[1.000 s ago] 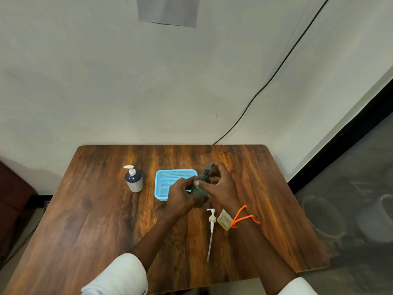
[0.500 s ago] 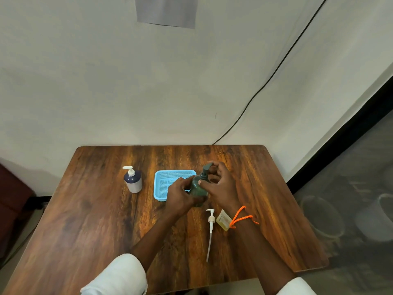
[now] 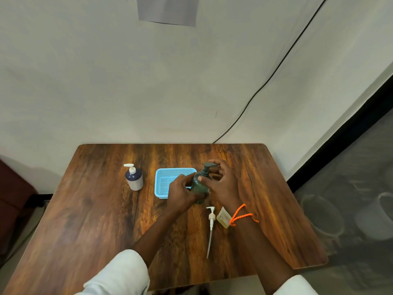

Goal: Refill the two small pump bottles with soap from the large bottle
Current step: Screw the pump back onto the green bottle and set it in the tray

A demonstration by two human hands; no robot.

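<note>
Your dark green pump bottle stands upright near the middle of the counter, just right of the blue basket, its pump head on and the spout pointing right. The blue-and-white pump bottle stands upright to the left, white pump fitted. A loose white pump with its long tube lies flat toward you, just beside a small yellowish bottle, partly hidden.

A wooden table stands against a pale wall. A light blue mesh basket rests on it. A black cable runs down the wall behind the table. Some grey buckets are on the floor at the right.
</note>
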